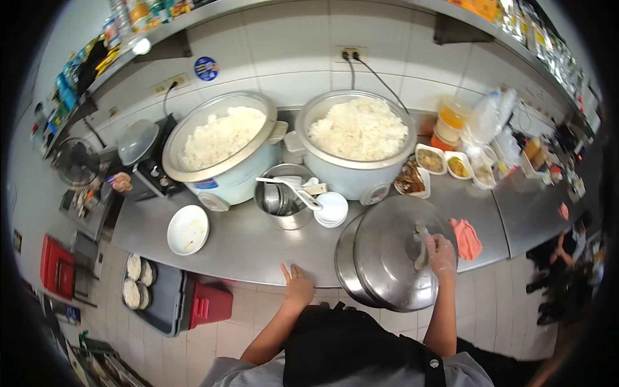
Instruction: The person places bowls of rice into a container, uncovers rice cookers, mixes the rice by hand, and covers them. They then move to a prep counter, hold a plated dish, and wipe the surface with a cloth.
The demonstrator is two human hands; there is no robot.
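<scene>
My right hand (440, 256), in a thin clear glove, is closed around the handle (420, 258) of a large round metal lid (390, 248). A second metal lid (346, 261) lies partly under it, on the counter's front edge. My left hand (298, 284) is at the counter edge with its fingers apart, holding nothing. Behind the hands stand two big rice cookers, one on the left (225, 184) and one on the right (348, 177), both uncovered and full of white rice (358, 129). Between them is a metal pot (293, 220) with white-handled utensils (300, 192).
Stacked white dishes (333, 209) and a white bowl (188, 230) sit on the steel counter (251, 242). Small food containers (431, 159) and a pink cloth (465, 238) are at right. Below left, a grey tub (164, 300) holds several rice-filled bowls. A shelf (258, 8) overhangs the counter.
</scene>
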